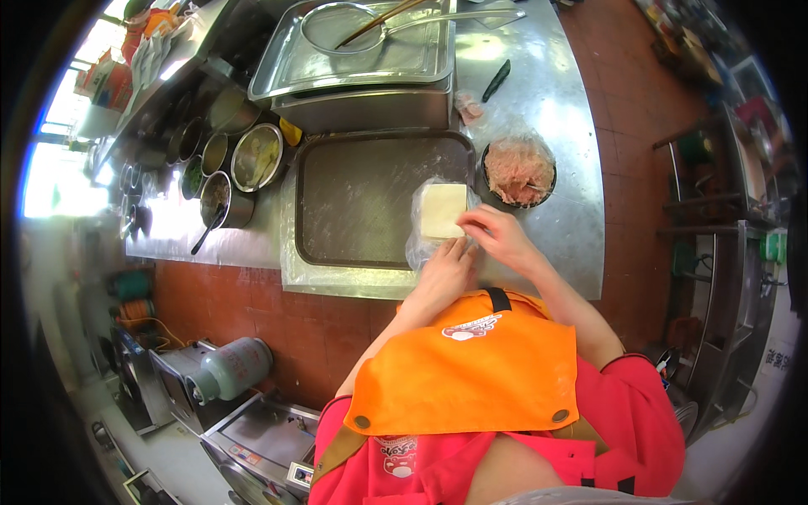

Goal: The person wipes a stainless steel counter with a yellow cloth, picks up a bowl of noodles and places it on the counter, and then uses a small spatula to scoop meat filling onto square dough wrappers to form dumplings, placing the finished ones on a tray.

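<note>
A stack of pale square dough wrappers lies on a clear plastic bag at the right end of a dark tray. My left hand is at the near edge of the stack, fingertips against or just below it; its palm side is hidden. At the stack's lower right edge are the bent fingers of my right hand; whether they pinch a wrapper does not show. Beyond that hand sits a dark bowl heaped with pink minced meat, partly under plastic film, with a thin utensil stuck in it.
Left of the tray stand steel pots, one holding chopped filling and a dark-handled spoon. A steel tray behind carries a strainer and chopsticks. A dark green vegetable lies back right. A gas cylinder is at lower left.
</note>
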`<state>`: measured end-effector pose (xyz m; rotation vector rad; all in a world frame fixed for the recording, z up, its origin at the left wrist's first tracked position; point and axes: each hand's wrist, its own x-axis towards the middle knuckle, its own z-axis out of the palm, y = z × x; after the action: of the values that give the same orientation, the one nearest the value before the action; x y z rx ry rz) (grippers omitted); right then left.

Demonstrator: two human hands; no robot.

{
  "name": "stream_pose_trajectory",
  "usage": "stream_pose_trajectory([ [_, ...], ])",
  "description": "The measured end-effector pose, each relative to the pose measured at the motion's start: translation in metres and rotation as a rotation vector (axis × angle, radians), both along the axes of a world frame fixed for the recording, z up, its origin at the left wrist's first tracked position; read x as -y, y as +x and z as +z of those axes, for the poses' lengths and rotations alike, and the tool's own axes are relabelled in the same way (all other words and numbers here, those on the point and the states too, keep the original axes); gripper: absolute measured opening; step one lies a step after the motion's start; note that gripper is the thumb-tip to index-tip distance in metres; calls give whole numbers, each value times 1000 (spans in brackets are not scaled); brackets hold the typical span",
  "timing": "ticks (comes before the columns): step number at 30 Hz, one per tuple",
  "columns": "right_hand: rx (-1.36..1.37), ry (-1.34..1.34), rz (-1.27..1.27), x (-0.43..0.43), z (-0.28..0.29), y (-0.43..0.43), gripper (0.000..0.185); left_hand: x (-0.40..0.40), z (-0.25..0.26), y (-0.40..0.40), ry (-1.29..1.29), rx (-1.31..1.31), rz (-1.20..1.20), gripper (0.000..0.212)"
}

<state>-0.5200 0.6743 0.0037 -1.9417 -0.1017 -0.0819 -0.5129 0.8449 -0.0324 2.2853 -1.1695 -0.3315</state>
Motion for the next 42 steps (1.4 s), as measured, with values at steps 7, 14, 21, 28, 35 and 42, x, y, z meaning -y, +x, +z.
stream_pose_trajectory([
  [7,-146,-677,292,-17,-41,35,14,-22,-11,3,-167,-171,84,33],
  [14,-128,-726,217,-27,-41,33,14,-56,-41,26,-365,-609,621,45],
  [21,-165,-603,180,-14,-35,37,12,-49,-55,57,-339,-699,552,57],
  [28,-129,-189,-94,14,-38,50,11,-44,-13,53,-337,-455,565,49],
  [35,-436,776,-192,30,-33,68,14,-29,15,54,-640,-919,483,34],
  [42,-437,1355,-93,44,-7,64,26,0,-3,66,-1119,-1627,455,43],
])
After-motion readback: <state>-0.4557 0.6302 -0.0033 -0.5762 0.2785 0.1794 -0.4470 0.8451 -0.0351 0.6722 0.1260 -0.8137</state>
